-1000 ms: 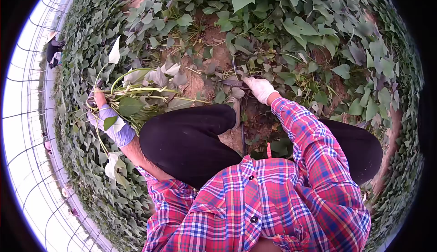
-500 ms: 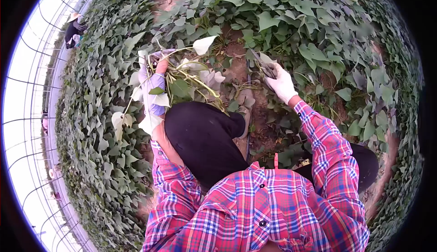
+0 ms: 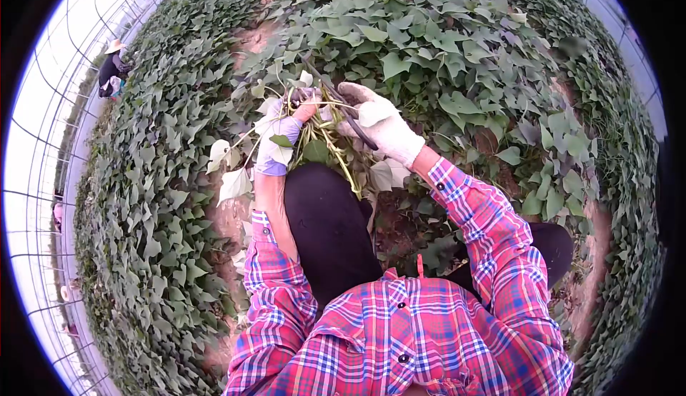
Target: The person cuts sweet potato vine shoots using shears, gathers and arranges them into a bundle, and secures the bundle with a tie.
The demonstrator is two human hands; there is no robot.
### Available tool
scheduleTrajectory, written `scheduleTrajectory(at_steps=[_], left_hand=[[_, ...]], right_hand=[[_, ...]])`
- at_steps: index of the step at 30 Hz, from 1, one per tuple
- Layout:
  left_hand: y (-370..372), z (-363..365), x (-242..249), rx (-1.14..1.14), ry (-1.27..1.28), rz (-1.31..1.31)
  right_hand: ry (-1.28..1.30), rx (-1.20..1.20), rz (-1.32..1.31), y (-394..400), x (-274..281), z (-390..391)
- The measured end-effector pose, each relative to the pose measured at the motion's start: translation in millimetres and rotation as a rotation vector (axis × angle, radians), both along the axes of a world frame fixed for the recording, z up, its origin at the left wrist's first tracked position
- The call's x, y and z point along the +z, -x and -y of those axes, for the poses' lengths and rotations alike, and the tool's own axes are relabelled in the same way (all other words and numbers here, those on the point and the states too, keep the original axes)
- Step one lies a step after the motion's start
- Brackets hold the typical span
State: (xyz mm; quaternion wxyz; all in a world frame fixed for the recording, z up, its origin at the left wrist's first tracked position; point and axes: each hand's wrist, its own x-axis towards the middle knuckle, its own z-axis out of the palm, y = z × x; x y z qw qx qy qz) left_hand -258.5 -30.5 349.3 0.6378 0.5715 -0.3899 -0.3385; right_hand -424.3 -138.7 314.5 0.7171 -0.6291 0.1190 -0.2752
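Note:
My left hand [image 3: 273,141], in a lavender glove with some fingertips bare, is closed round a bunch of leafy vine cuttings [image 3: 334,153]. Their pale stems hang down over my knee, and leaves with light undersides stick out to the left. My right hand [image 3: 391,133], in a white glove, grips dark scissors [image 3: 363,134] right beside the bunch. The scissors slant up and left past the stems, close to my left fingers. Leaves and the glove hide part of the scissors.
Dense green vines [image 3: 429,46] cover the ground all around. Bare soil [image 3: 254,42] shows in gaps between them. My bent knee [image 3: 325,217] is just below the bunch. At the far left, a person in a straw hat [image 3: 114,71] bends by a pale path [image 3: 77,160] and a wire frame.
My right hand has moved left with the scissors, from over the vines to the bunch. My left hand has shifted right with the cuttings, and the view has turned slightly.

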Motion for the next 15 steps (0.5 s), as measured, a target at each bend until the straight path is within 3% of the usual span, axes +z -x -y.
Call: scheduleTrajectory(at_steps=[1, 4, 6, 7, 10, 11, 13, 15], left_hand=[[3, -1, 5, -0.053, 0.004, -0.074], [13, 8, -3, -0.129, 0.070, 0.044], [7, 13, -16, -0.058, 0.058, 0.021], [0, 5, -7, -0.123, 0.040, 0.105], [4, 16, -12, -0.170, 0.067, 0.039], [7, 13, -6, -0.267, 0.020, 0.030], [-1, 12, -25, -0.172, 0.044, 0.029], [-10, 17, -37, -0.080, 0.051, 0.151]], right_hand=[[0.133, -0.036, -0.023, 0, -2, 2], [0.474, -0.135, -0.156, 6, -11, 12], [0.657, -0.250, -0.250, 7, -11, 15], [0.551, -0.214, -0.142, -8, -16, 14], [0.495, -0.226, -0.200, 7, -16, 14], [0.530, -0.200, -0.246, 8, -15, 15], [0.615, -0.167, -0.335, 14, -19, 19], [0.970, -0.100, -0.346, 34, -9, 39]])
